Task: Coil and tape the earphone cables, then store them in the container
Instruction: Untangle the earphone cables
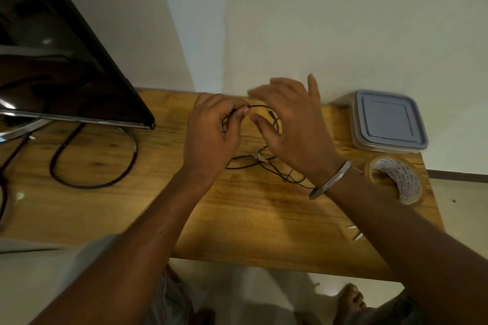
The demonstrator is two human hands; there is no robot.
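Note:
A thin black earphone cable (247, 162) lies in loose loops on the wooden table (237, 214). My left hand (211, 132) pinches part of the cable and holds a small coil of it above the table. My right hand (287, 119) hovers beside it with fingers spread and blurred, a loop of cable passing under its palm; it holds nothing that I can see. A clear container with a grey lid (386, 121), lid on, stands at the table's far right corner. A roll of clear tape (396, 179) lies in front of it.
A dark monitor (60, 60) on a metal stand fills the left side, with a thick black cable (92, 185) looping on the table. The table's right and near edges drop to a pale floor. Bare feet show below.

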